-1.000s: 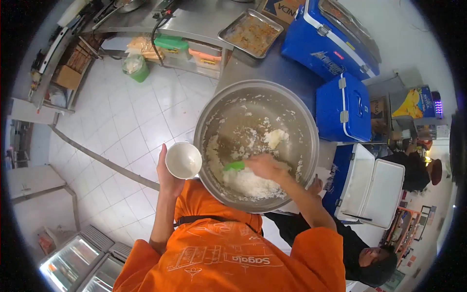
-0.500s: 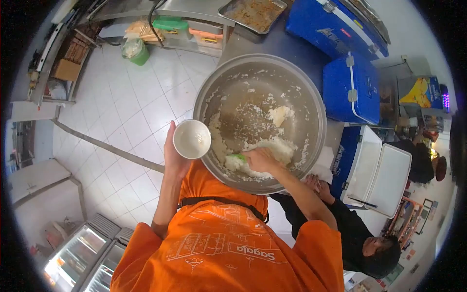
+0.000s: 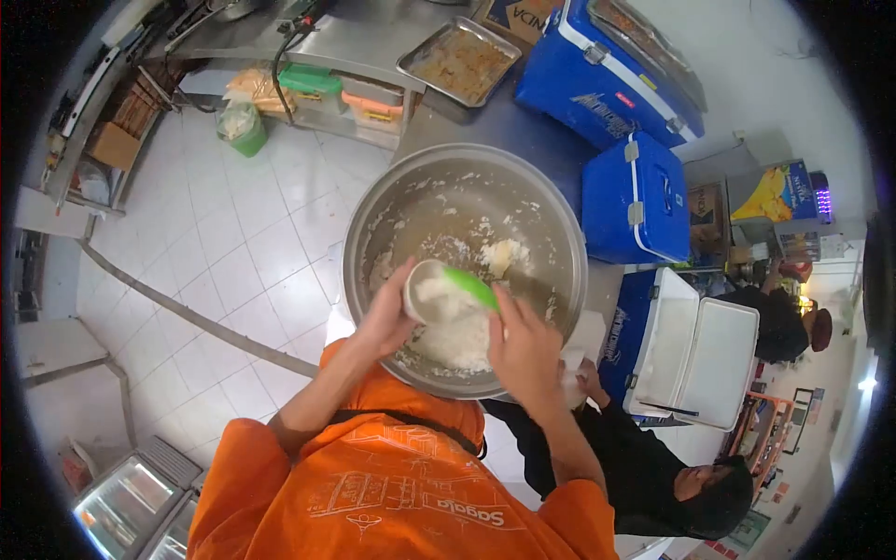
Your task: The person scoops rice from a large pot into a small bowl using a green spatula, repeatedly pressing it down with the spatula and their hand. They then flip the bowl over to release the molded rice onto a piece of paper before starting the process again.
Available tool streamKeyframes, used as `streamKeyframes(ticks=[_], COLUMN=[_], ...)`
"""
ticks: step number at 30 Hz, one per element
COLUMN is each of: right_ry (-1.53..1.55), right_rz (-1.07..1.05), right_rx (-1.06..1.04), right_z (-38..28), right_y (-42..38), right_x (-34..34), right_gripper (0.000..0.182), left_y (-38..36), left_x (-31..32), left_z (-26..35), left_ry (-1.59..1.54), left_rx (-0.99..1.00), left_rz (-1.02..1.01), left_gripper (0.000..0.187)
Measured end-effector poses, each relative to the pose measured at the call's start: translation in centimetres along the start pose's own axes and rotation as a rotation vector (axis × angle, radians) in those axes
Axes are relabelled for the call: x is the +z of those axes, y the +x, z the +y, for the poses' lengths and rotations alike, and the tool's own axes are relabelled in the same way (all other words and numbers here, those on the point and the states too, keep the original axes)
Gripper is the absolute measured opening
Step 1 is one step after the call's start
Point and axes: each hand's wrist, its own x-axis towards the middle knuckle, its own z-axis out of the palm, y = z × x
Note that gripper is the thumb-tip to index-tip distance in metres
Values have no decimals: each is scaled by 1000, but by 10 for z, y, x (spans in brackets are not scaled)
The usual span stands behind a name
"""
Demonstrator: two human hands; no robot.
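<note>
A large metal pot holds white rice, heaped at its near side, with scattered grains up the walls. My left hand grips a white bowl, tilted over the near left of the pot. White rice shows inside the bowl. With my right hand I hold a green rice paddle, its blade at the bowl's mouth. A pale yellowish clump lies on the far right of the pot's bottom.
Blue coolers stand right of the pot, and an open cooler is nearer. A metal tray of food sits behind. At the right a co-worker in black holds something white. A green bin stands on the tiled floor.
My right hand has lifted the paddle from the rice to the bowl. The bowl has moved right, over the pot, and tilted; rice now shows in it. The camera view has shifted.
</note>
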Motion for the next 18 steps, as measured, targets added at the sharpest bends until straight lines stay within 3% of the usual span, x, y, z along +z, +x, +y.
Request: streamKeyframes(ticks=[2, 4, 5, 7, 8, 10, 11, 13, 14, 16, 18], right_ry=[-20, 276, 275, 382, 383, -39, -216, -180, -261, -341, -504], right_rz=[60, 176, 180, -309, -313, -207, -216, -58, -75, -122, -493], right_rx=[-55, 96, 88, 238, 240, 16, 35, 82, 108, 156, 149], right_z=[1, 8, 8, 7, 4, -3, 9, 50, 80, 129, 164], right_y=[-2, -5, -2, -3, -5, -4, -1, 4, 6, -4, -18], right_x=[2, 0, -1, -4, -1, 7, 3, -2, 5, 38, 67], right_gripper=[32, 30, 30, 28, 28, 27, 30, 35, 34, 34, 28], left_y=[10, 14, 12, 20, 29, 36, 22, 17, 19, 16, 16], left_x=[6, 11, 13, 9, 8, -3, 2, -2, -11, -27, -30], left_z=[1, 9, 14, 12, 7, -1, 8, 14, 15, 15, 21], left_ry=[-73, -149, -135, -123, 7, 140, 104, 78, 21, -37, -122], left_rx=[-20, -35, -22, -12, 39, 79, 30, -34, 28, 54, 6], left_rz=[-85, -167, -159, -146, -197, -240, -191, -141, -57, 38, -22], left_gripper=[43, 42, 41, 40, 41, 41, 41, 41, 41, 41, 40])
